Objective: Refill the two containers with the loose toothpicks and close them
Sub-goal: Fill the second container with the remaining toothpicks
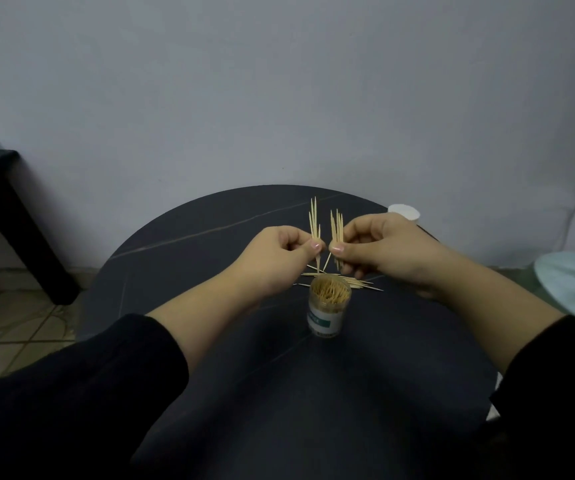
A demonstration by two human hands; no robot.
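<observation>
An open clear toothpick container (328, 306) with a white and teal label stands upright at the middle of the round dark table (182, 271), nearly full of toothpicks. Above and behind it, my left hand (279, 251) pinches a small upright bunch of toothpicks (315, 223). My right hand (383, 247) pinches another upright bunch (337, 230) right beside it. Several loose toothpicks (358, 284) lie on the table just behind the container. A white round object (404, 212), perhaps a lid or the second container, sits at the table's far right edge, partly hidden by my right hand.
A pale round plate-like object (570, 289) is at the right edge of view, off the table. A dark table leg (19, 230) stands on the tiled floor at the left. A grey wall rises close behind the table.
</observation>
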